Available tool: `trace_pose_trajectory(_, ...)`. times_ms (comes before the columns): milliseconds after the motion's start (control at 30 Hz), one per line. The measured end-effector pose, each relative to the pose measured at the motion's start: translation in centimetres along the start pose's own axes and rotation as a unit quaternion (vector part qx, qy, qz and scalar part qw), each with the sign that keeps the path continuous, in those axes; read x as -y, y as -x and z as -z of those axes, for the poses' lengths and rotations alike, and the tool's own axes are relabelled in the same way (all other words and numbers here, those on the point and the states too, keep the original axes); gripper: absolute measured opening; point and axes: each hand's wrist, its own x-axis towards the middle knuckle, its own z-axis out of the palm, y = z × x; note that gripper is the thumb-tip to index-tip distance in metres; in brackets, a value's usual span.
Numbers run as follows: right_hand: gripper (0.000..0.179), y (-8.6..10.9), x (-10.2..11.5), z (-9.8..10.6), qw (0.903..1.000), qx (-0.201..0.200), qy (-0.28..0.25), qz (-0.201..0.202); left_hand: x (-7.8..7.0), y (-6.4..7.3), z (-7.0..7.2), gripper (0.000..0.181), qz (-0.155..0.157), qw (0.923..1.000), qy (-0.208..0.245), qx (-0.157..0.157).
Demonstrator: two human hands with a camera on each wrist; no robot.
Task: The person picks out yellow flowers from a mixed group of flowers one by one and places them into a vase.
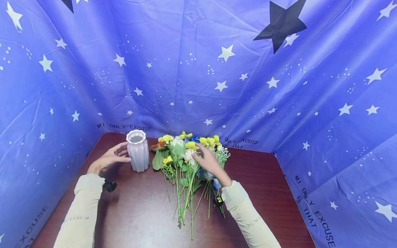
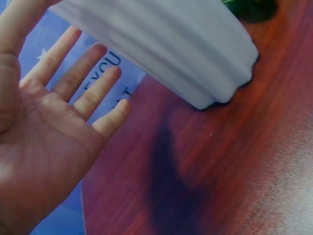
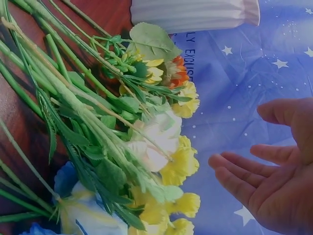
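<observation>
A pale lilac fluted vase (image 1: 138,156) with a scalloped rim stands upright at the back left of the table. My left hand (image 1: 111,158) is beside it, thumb and fingers spread along its left side; the left wrist view shows the palm (image 2: 49,122) with fingers extended. To the vase's right lies a bunch of flowers (image 1: 183,162), yellow, white, orange and blue, stems toward the front edge. My right hand (image 1: 211,162) hovers over the bunch's right part, fingers loosely extended and holding nothing. In the right wrist view, yellow blooms (image 3: 178,161) lie a little away from its fingertips.
The brown wooden table (image 1: 139,213) has a rounded far edge. Blue star-printed cloth (image 1: 186,69) hangs behind it and along both sides. Dark wrist cameras (image 1: 110,186) sit at the cuffs. A black star (image 1: 280,24) hangs at the top right.
</observation>
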Motion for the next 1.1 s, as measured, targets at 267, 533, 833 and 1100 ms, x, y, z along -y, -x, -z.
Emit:
trace_pose_trajectory(267, 0.032, 0.0, -0.6, -0.7, 0.9988, -0.044, -0.021, -0.008, 1.2, 0.0, -0.4, 0.081, -0.016, 0.9987, 0.048, 0.0)
trace_pose_trajectory(533, 0.014, 0.0, -1.3, -1.4, 0.9945, -0.053, -0.071, -0.056, 1.8, -0.2, -0.8, 0.064, 0.0, 0.9968, 0.08, -0.006)
trace_pose_trajectory(833, 0.013, -0.3, -2.3, -2.8, 0.9808, -0.044, -0.121, -0.146, 1.9, -0.2, -1.2, 0.061, 0.011, 0.9952, 0.095, -0.019)
trace_pose_trajectory(1100, 0.019, -0.9, -2.3, -3.2, 0.9746, -0.032, -0.117, -0.188, 1.8, -0.2, -1.4, 0.057, 0.016, 0.9921, 0.123, -0.021)
